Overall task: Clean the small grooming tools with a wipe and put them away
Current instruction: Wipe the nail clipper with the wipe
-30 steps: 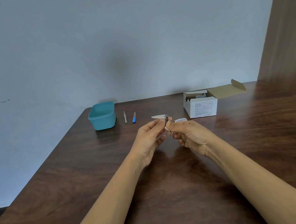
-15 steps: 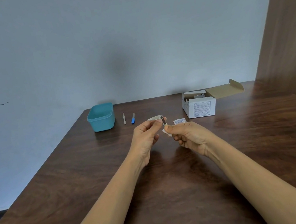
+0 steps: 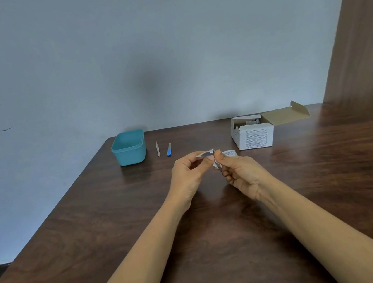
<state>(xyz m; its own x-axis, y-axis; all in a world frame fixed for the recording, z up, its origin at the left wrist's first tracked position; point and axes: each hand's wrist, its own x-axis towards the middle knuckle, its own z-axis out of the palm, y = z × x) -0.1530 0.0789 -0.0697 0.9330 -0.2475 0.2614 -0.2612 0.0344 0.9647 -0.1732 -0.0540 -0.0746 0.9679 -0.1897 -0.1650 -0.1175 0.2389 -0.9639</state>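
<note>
Above the middle of the wooden table point(image 3: 216, 232), my left hand point(image 3: 189, 176) pinches a small metal nail clipper point(image 3: 205, 154) by its end. My right hand point(image 3: 244, 176) pinches a small white wipe point(image 3: 216, 164) against the clipper's other end; the two hands nearly touch. A thin beige stick tool point(image 3: 157, 149) and a blue-handled tool point(image 3: 169, 149) lie side by side on the table farther back. Left of them stands an open teal plastic tub point(image 3: 129, 148).
An open white cardboard box point(image 3: 254, 134) with its flap folded back stands at the back right. A torn white sachet point(image 3: 229, 153) lies just behind my right hand. A wooden panel point(image 3: 362, 46) rises on the right, a grey wall behind the table.
My two hands have drawn close together again, and the right hand's wipe has slid along the clipper. The tools, tub and box have stayed in place.
</note>
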